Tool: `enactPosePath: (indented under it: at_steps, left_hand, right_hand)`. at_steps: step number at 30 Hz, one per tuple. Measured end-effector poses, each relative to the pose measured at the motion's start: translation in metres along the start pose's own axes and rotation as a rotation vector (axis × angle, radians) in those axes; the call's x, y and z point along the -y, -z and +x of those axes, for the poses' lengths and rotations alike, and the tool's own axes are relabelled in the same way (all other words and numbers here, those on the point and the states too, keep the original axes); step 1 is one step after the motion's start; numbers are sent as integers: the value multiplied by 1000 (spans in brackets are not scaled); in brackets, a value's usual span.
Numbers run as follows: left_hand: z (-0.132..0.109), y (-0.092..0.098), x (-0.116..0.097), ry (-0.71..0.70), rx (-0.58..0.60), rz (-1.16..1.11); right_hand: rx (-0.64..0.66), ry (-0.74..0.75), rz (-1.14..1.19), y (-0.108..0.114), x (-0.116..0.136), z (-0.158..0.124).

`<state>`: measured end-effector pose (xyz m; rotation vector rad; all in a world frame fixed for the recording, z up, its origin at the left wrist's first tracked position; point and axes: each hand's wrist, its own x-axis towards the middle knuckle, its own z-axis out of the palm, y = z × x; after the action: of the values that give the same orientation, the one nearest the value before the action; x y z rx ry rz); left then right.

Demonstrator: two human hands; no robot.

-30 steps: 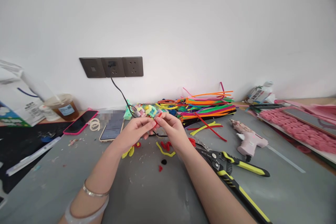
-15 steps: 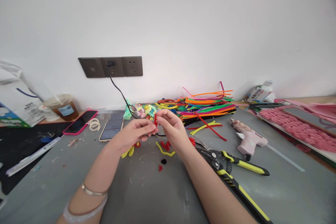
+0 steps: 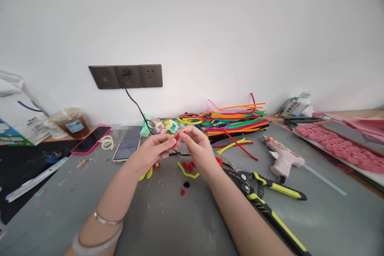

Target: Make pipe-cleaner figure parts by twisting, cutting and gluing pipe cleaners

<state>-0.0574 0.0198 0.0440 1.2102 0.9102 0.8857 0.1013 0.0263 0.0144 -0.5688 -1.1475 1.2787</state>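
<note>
Both hands meet over the middle of the grey work surface, pinching a short red pipe cleaner (image 3: 177,137) between them. My left hand (image 3: 156,150) grips it with thumb and fingertips, closed. From the other side, my right hand (image 3: 195,144) holds it in a closed pinch; the fingers hide much of the piece. Below them lie a bent yellow pipe cleaner (image 3: 188,171), small red curled pieces (image 3: 189,165), a black oval pad (image 3: 186,184) and a tiny red bit (image 3: 182,192). Yellow loops (image 3: 147,174) sit partly behind my left wrist.
A heap of colourful pipe cleaners (image 3: 237,122) lies against the wall. Wire-stripping pliers (image 3: 264,196) and a pink glue gun (image 3: 283,158) are at right. On the left are two phones, one a pink-cased phone (image 3: 91,141), and a drink cup (image 3: 72,122). A black cord (image 3: 136,104) runs down from the socket.
The red pipe cleaner stood upright between my fingertips and now leans, showing less at the top. My fingers have shifted slightly around it; the things on the table stay in place.
</note>
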Motion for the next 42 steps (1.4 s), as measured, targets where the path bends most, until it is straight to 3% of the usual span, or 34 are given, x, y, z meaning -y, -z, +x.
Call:
enactPosePath:
  at_steps: [9, 18, 21, 27, 37, 42]
  left_hand:
    - [1, -1, -2, 93, -7, -94]
    - [1, -5, 1, 110, 82, -270]
    - [1, -3, 0, 122, 74, -209]
    - [2, 3, -2, 95, -99, -33]
    - [2, 5, 1, 157, 35, -120]
    - [1, 5, -1, 138, 33, -71]
  right_hand:
    - [-70, 73, -66, -1, 1, 0]
    - [16, 54, -26, 1, 2, 0]
    - [20, 22, -18, 2, 2, 0]
    - [4, -43, -55, 3, 0, 1]
    - [91, -70, 20, 2, 0, -1]
    - [87, -76, 51, 0, 0, -1]
